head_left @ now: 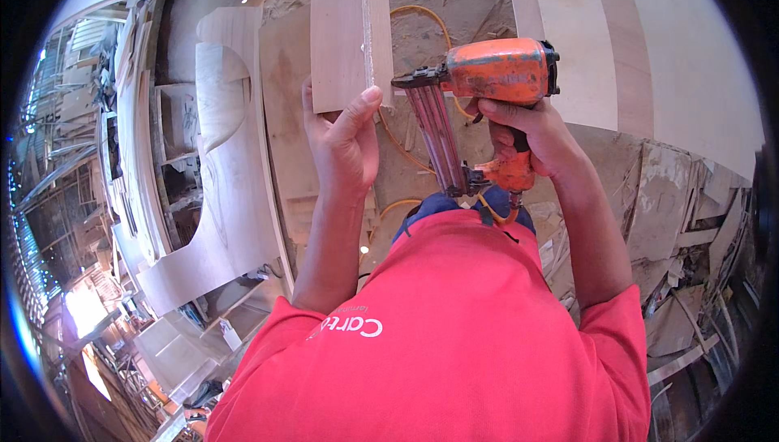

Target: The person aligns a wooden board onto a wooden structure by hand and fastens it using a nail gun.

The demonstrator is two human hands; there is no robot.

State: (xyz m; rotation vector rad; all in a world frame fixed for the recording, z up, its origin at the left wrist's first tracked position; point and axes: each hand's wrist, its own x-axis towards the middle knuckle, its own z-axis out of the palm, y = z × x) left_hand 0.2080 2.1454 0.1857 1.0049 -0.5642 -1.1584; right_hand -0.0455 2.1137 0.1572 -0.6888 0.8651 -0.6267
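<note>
An orange pneumatic nail gun (497, 71) is gripped by its handle in my right hand (527, 130). Its nose points left, close to the edge of a long wooden board (339, 36), and its dark magazine slants down toward my body. Whether the nose touches the wood I cannot tell. My left hand (349, 134) holds the near end of the board, thumb on its edge and fingers partly hidden behind it. A narrow strip (378, 28) runs along the board's right side, with a rough seam between. From the gun's base hangs a yellow air hose (507, 215).
Large pale panels (568, 36) lie at the far right. To the left stands a wooden piece with a curved cutout (235, 199) beside stacked boards (134, 142). The hose (434, 16) loops over the dusty floor behind the gun. Scrap wood (682, 239) is heaped at right.
</note>
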